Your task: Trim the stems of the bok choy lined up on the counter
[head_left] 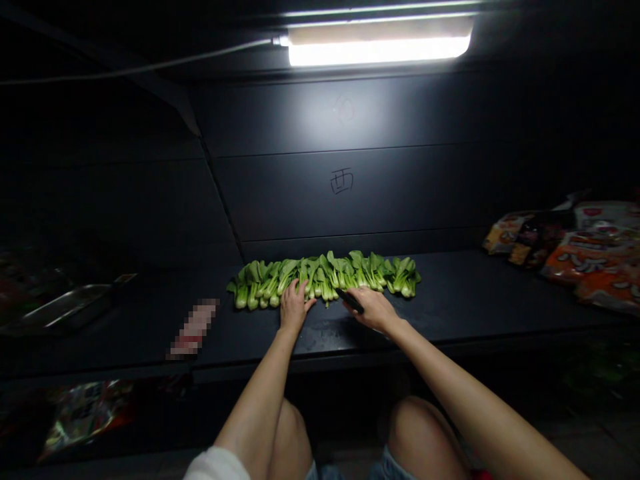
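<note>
A flat dark-grey worktop (460, 293) and panelled grey wall (280, 193) are lit by an oblong white lamp (380, 50). Pale-stemmed green leafy vegetables (270, 277) are lined along the rear edge, touched by the left hand (294, 307), grip unclenched; a slim black object (352, 302) is grasped by the right hand (374, 309). Orange plastic packets (600, 260) are heaped toward the right edge.

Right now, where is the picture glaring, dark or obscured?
Head view: the lamp washes out to white and its glare spreads on the back wall; the greens are well lit, while both side edges sink into shadow; a patch left of the greens is pixelated.
</note>
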Motion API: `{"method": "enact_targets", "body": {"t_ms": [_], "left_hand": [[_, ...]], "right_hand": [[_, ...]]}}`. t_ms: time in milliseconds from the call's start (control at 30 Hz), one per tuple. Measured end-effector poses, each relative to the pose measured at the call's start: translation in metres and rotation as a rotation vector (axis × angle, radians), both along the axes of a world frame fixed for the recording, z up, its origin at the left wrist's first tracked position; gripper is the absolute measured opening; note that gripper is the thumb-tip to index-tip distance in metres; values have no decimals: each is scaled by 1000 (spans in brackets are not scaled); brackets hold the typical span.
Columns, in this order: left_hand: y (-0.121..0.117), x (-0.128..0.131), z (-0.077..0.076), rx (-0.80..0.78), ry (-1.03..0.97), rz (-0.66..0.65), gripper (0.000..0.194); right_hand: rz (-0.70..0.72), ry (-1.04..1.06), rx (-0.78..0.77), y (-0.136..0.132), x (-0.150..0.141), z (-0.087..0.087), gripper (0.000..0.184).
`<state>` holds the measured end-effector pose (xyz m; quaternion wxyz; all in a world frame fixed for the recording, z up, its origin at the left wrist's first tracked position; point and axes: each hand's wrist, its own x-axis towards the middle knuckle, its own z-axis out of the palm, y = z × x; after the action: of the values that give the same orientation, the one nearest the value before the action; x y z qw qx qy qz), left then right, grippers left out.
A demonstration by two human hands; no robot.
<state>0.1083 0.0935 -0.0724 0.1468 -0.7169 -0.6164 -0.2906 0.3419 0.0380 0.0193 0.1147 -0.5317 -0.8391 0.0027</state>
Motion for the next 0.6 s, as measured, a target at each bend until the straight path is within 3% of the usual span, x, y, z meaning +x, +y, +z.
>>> {"method": "enact_targets", "body": {"t_ms": [167, 600], "left_hand": [[0, -2, -4, 9, -3, -56, 63], [1, -2, -6, 8, 14, -57, 68]], "right_hand": [[50, -28, -12, 1, -3, 1, 32], [90, -146, 37, 1, -2, -7, 33]]}}
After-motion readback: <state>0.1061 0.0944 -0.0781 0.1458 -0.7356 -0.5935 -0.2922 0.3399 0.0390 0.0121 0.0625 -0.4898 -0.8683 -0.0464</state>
